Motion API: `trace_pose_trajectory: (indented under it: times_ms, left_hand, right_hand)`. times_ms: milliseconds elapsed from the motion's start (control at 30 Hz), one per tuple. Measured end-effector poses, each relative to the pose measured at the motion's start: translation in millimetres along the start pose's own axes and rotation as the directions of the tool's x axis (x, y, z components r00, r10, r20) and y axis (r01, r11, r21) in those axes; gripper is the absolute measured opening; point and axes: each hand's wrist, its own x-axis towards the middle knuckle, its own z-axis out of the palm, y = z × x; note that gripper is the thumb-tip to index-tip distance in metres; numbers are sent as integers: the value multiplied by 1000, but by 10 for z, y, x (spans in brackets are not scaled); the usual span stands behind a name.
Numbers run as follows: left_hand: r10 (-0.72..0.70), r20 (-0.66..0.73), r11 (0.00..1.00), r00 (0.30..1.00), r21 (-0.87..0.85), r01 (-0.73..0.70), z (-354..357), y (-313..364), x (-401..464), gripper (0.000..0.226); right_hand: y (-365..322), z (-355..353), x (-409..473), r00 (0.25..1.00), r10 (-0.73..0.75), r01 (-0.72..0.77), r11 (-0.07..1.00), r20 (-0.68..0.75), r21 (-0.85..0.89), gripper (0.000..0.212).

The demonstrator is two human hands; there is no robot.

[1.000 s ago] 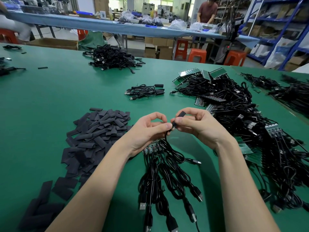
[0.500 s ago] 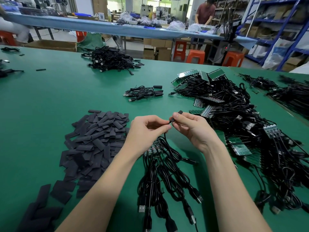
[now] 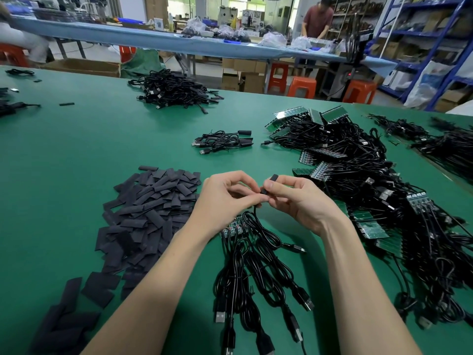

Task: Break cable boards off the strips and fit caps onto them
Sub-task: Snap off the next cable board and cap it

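Green matting covers the worktop, which runs wide and flat to a far edge about a third of the way down the view. Beyond that edge stand orange stools, cardboard boxes and a long blue-topped bench carrying plastic bags, where another person bends over work; blue shelving lines the right wall.

Near the middle, the left hand and right hand meet fingertip to fingertip just above the surface. The right grip is closed in a pinch on a small black cap, thumb and forefinger curled round it. The left grip is curled too, pinching the end of a black cable that drops from it; the board at that end is hidden by the fingers.

Directly below the hands lies a strip of boards with its cables fanning toward the near edge. Left of the hands sits a pile of caps, trailing toward the near left corner. Right of them a big tangle of strips and cables reaches toward the right edge. A small finished bundle lies ahead of the hands, and a larger heap of cables lies near the far edge.

Bare green surface lies across the left half and between the piles ahead of the hands.
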Motion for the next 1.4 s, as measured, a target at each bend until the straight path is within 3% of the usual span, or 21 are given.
trace_pose_trajectory:
  times_ms: [133,367,567,967,1167,1400]
  left_hand:
    - [7,-8,1000,1000,9,-7,10,-10,1,17]
    - [-41,1,991,999,-124,41,23,1,3,16]
    - [-32,24,989,999,-146,35,18,0,3,15]
    - [-29,-6,993,1000,-111,28,28,-32,6,15]
    - [-32,-31,990,999,-140,27,7,-39,-6,13]
    - [-52,3,988,999,-148,52,1,-49,-8,14]
  right_hand:
    - [-4,13,-17,1000,-23,24,999,17,-25,16]
    - [5,84,-25,976,-198,190,977,-85,-99,41]
    - [16,117,-34,958,-279,278,960,-64,-27,26]
    - [54,128,-9,964,-255,253,967,-70,-35,40]
    - [79,191,11,938,-339,336,941,-75,-53,30]
    - [80,167,25,932,-340,334,940,-127,-64,25]
